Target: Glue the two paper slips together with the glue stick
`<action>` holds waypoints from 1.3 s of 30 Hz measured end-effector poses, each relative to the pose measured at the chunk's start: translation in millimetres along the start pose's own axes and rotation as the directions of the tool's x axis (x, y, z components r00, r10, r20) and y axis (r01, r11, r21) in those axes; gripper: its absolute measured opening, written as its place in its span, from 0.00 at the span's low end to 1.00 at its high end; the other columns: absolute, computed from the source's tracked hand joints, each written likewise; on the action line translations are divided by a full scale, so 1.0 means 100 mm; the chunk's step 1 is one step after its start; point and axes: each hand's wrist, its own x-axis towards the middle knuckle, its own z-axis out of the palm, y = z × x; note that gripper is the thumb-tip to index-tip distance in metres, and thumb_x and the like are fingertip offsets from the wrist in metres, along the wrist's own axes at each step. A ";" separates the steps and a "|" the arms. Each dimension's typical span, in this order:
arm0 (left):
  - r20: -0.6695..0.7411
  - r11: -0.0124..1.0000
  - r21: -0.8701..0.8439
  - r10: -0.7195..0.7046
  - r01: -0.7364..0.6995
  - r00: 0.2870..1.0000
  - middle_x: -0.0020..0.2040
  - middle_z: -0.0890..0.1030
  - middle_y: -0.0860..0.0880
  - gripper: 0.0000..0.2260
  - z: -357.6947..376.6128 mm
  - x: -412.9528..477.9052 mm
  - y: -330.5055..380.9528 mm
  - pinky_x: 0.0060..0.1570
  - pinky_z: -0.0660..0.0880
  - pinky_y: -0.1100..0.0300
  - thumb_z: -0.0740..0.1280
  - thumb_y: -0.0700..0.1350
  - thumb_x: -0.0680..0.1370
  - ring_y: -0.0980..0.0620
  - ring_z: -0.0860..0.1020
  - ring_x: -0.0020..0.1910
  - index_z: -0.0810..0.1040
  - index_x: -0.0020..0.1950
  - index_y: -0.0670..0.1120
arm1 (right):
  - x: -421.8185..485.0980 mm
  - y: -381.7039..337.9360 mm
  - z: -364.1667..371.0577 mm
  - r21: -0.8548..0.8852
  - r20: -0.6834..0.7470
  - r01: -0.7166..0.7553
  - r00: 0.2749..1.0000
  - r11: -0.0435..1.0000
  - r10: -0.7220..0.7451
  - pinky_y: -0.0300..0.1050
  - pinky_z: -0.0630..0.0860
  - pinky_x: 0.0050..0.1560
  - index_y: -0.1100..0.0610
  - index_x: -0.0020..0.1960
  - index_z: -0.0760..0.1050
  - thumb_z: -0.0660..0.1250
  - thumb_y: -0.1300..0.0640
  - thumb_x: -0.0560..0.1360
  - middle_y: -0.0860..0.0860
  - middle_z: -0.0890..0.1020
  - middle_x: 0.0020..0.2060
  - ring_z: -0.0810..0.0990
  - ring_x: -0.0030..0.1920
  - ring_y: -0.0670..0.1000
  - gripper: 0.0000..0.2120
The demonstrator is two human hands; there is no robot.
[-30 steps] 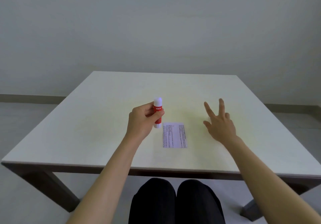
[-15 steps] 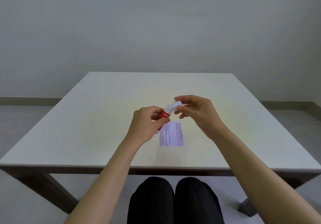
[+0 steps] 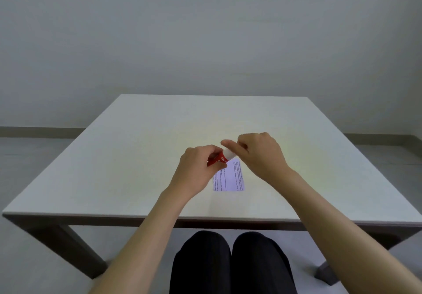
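Observation:
A red glue stick (image 3: 219,158) with a white cap (image 3: 229,153) is held tilted above the table, cap end pointing right. My left hand (image 3: 196,170) grips its red body. My right hand (image 3: 260,154) pinches the white cap with thumb and forefinger. Just below and in front of both hands a printed paper slip (image 3: 229,178) lies flat on the table; its top left corner is hidden by the left hand and the stick. I can make out only one slip; whether a second lies with it I cannot tell.
The white square table (image 3: 114,168) stands against a plain grey wall. Its near edge runs just above my knees in dark trousers (image 3: 230,264).
My right hand came over from the right of the table and closed on the glue stick's cap. The left hand tilted the stick from upright to slanted towards the right.

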 end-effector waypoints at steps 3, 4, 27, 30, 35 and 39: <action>-0.008 1.000 -0.002 0.009 -0.009 1.000 0.41 0.84 0.52 0.10 -0.01 0.02 0.00 0.47 0.74 0.59 0.69 0.45 0.74 0.52 0.79 0.41 0.81 0.54 0.46 | -0.02 0.05 -0.09 0.165 0.085 0.058 0.994 0.985 -0.072 0.38 0.69 0.30 0.49 0.45 0.76 0.61 0.41 0.74 0.47 0.75 0.32 0.72 0.29 0.47 0.13; -0.009 1.000 -0.009 0.009 -0.009 1.000 0.38 0.82 0.53 0.09 -0.03 0.03 0.00 0.45 0.73 0.59 0.69 0.45 0.74 0.53 0.78 0.39 0.81 0.54 0.46 | -0.01 0.07 -0.14 0.289 0.155 0.082 0.979 0.954 -0.131 0.33 0.71 0.33 0.46 0.56 0.74 0.63 0.45 0.75 0.45 0.77 0.38 0.75 0.32 0.46 0.11; -0.181 0.953 -0.203 -0.262 0.225 0.948 0.38 0.80 0.51 0.02 0.07 0.83 -0.95 0.32 0.67 0.80 0.66 0.39 0.75 0.55 0.76 0.37 0.74 0.46 0.44 | -0.16 0.40 0.12 0.278 0.175 -0.184 0.975 0.943 0.138 0.34 0.68 0.31 0.51 0.44 0.79 0.63 0.50 0.76 0.43 0.81 0.35 0.80 0.30 0.48 0.08; -0.174 0.947 -0.235 -0.262 0.219 0.949 0.36 0.80 0.51 0.03 0.08 0.81 -0.98 0.32 0.67 0.80 0.66 0.38 0.75 0.62 0.77 0.35 0.74 0.47 0.44 | -0.15 0.40 0.14 0.304 0.156 -0.194 0.976 0.933 0.152 0.33 0.68 0.31 0.55 0.42 0.80 0.64 0.51 0.77 0.45 0.82 0.33 0.80 0.29 0.46 0.11; -0.134 0.925 -0.283 -0.299 0.253 0.945 0.36 0.82 0.55 0.05 0.09 0.77 -1.04 0.37 0.71 0.71 0.67 0.39 0.74 0.56 0.82 0.38 0.75 0.48 0.46 | -0.14 0.37 0.19 0.379 0.145 -0.176 0.981 0.908 0.130 0.26 0.67 0.27 0.56 0.41 0.81 0.65 0.52 0.76 0.47 0.82 0.31 0.77 0.25 0.39 0.11; 0.021 0.899 -0.226 -0.381 0.375 0.924 0.70 0.72 0.48 0.37 0.11 0.72 -1.11 0.61 0.68 0.56 0.73 0.47 0.71 0.47 0.69 0.71 0.59 0.75 0.50 | -0.15 0.33 0.25 0.406 0.186 -0.204 0.973 0.891 0.138 0.28 0.70 0.29 0.54 0.41 0.81 0.64 0.52 0.76 0.46 0.83 0.32 0.78 0.27 0.40 0.10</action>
